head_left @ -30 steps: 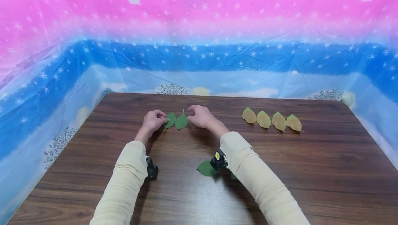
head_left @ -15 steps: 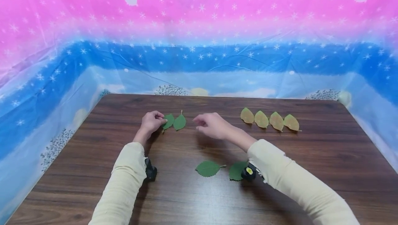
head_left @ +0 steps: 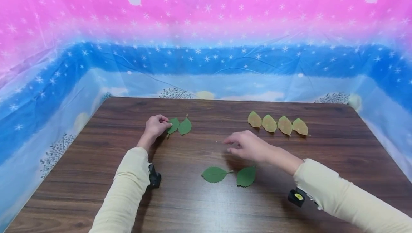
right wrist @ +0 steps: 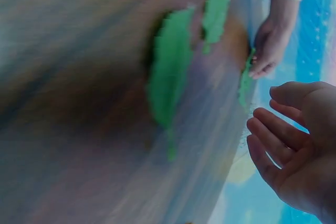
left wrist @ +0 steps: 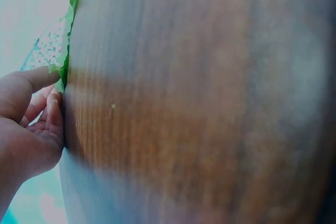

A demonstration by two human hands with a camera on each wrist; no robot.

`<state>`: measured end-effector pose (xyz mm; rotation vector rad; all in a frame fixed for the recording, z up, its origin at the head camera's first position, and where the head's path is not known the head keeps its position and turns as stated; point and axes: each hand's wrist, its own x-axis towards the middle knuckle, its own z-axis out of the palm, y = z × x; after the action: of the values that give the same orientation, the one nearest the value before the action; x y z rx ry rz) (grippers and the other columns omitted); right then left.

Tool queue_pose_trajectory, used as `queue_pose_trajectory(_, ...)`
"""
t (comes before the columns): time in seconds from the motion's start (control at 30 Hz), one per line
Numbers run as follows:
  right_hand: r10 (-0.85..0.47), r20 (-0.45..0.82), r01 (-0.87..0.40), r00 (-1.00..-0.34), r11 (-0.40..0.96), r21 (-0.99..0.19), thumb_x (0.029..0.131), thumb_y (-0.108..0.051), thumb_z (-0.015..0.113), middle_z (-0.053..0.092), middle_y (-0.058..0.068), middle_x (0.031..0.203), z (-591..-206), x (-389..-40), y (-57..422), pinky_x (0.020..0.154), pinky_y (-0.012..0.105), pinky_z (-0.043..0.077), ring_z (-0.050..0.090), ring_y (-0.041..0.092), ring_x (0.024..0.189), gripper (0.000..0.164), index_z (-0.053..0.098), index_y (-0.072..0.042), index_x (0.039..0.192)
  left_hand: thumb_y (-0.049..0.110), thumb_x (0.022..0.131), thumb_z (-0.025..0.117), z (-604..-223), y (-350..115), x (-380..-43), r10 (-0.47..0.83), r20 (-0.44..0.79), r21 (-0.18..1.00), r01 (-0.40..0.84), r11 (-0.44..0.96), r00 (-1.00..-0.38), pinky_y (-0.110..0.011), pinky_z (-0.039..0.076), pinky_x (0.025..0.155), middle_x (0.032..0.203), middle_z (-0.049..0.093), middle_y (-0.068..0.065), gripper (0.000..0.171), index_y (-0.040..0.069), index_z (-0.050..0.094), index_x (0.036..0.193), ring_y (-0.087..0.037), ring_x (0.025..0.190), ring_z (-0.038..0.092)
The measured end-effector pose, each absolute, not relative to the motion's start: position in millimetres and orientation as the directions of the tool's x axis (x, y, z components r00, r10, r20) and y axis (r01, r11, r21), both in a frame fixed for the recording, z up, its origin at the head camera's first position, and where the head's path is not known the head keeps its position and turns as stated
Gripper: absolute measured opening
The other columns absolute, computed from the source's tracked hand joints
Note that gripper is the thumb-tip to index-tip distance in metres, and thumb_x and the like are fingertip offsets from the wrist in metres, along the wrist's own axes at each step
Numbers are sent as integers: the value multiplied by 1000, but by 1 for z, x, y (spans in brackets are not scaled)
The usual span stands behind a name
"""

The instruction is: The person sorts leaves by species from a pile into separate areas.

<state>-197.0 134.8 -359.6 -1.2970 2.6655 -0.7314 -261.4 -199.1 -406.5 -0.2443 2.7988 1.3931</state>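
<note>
My left hand (head_left: pixel 156 126), at the back left of the table, pinches the edge of a green leaf (head_left: pixel 173 125). In the left wrist view the thumb (left wrist: pixel 44 78) meets that leaf's edge, with the other fingers curled below it. A second green leaf (head_left: pixel 185 126) lies right beside it, stalk pointing away. My right hand (head_left: pixel 249 147) hovers over the middle of the table, fingers loosely bent and holding nothing. Nearer to me than that hand lie two more green leaves, one on the left (head_left: pixel 214 174) and one on the right (head_left: pixel 246 176), both with toothed edges.
Several yellowish-brown leaves (head_left: pixel 269 123) with green edges form a row at the back right of the brown wooden table (head_left: pixel 96 175). A pink and blue snowflake-printed cloth (head_left: pixel 206 57) hangs behind and around the table.
My right hand has left the side of the back-left leaves and moved right and towards me, uncovering the two nearer leaves. The left hand stays on its leaf.
</note>
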Motion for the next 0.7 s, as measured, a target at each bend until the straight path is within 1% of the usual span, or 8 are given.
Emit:
queue_pose_trajectory(0.17,-793,150,-757,-590,479,-445,91,-6,67,69,10,107,-371,-186,153,72,29,54,66,19,91,22,69,1,112,7,92,64,-407,-198,-261,-140,-75,795,-144,590,-987,-39,46,79,99,59,-16,23,-8,60,109,-30,92,53)
queue_pose_trajectory(0.23,-801,162,-772,-577,469,-428,91,-6,67,69,10,108,-375,-181,159,76,32,55,66,21,97,22,69,0,111,8,92,64,-408,-198,-261,-142,-74,793,-145,592,-987,-38,46,78,99,59,-16,23,-8,60,109,-30,92,53)
queue_pose_trajectory(0.4,-820,194,-822,-538,459,-338,90,-8,68,68,11,115,-383,-168,173,84,38,54,64,23,105,26,70,-2,115,8,91,65,-409,-197,-261,-162,-55,789,-142,597,-985,-38,46,79,98,61,-16,22,-7,61,107,-31,93,54)
queue_pose_trajectory(0.5,-831,211,-847,-514,452,-280,89,-9,69,67,12,118,-388,-160,180,84,39,54,64,23,107,29,69,-2,117,9,92,65,-409,-196,-262,-173,-40,788,-137,600,-984,-39,47,81,99,63,-18,23,-7,62,108,-32,95,56)
queue_pose_trajectory(0.6,-842,236,-869,-486,437,-232,88,-10,70,65,12,120,-393,-153,185,83,37,55,63,23,108,32,68,-2,119,10,93,63,-408,-196,-261,-171,-34,788,-131,601,-985,-40,46,84,105,62,-20,25,-7,62,110,-33,99,55)
queue_pose_trajectory(0.7,-857,262,-895,-443,407,-182,88,-11,71,64,13,122,-398,-147,189,83,36,54,62,23,110,33,68,-2,119,12,93,61,-405,-195,-260,-164,-38,794,-129,594,-986,-41,45,90,111,60,-22,28,-7,60,114,-34,104,53)
